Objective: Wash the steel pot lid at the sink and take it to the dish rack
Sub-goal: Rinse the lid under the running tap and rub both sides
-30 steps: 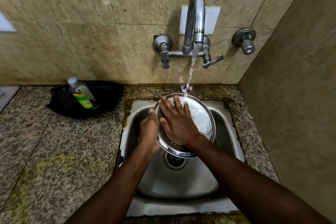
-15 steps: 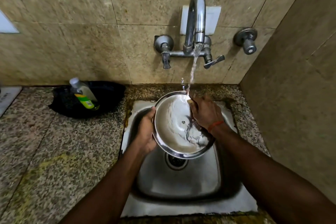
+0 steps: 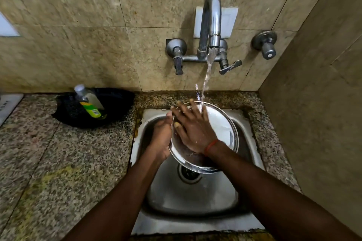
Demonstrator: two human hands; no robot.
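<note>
Head camera: mid-rinse, seemingly. Grips steel pot lid [image 3: 221, 129] by its left rim with left hand [image 3: 161, 139], above sink [image 3: 195, 201], under tap stream [image 3: 207, 72]; presses flat, spread right hand [image 3: 195, 131] on its face. Next: likely needs draining, then carrying to a rack out of view.

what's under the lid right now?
The lid, held over the sink by the left hand with the right hand flat on it, has the drain directly below, its upper edge cut off by the lid's rim. The sink floor further back is covered.
</note>
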